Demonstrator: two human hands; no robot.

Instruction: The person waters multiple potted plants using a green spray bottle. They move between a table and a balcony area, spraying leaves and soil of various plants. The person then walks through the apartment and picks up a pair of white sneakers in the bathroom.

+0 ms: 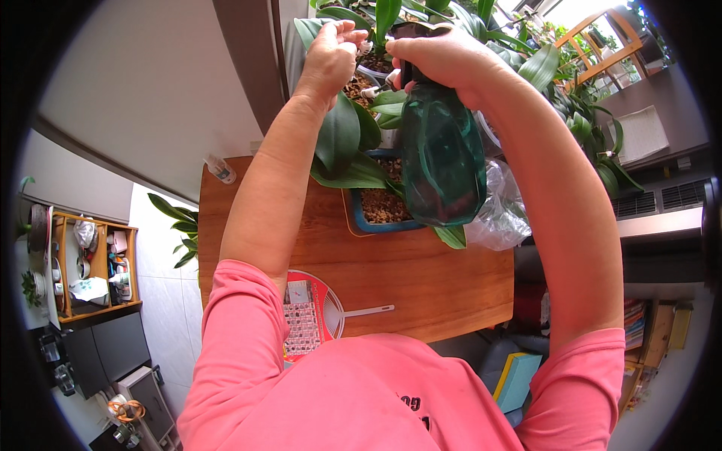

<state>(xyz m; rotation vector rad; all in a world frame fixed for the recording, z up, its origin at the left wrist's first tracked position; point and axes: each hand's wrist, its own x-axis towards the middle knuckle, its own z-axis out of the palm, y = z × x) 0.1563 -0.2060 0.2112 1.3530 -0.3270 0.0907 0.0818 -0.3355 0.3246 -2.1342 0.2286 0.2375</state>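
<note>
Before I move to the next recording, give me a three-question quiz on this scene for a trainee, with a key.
1. What does the right grip hold?
2. True or false: the round fan lies on the wooden table.
3. What colour is the rectangular pot near the middle of the picture? A) white B) blue C) red

Key:
1. A green spray bottle.
2. True.
3. B.

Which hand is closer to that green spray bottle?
Right: the right hand grips the green spray bottle near its top; the left hand is to its left, apart.
</note>
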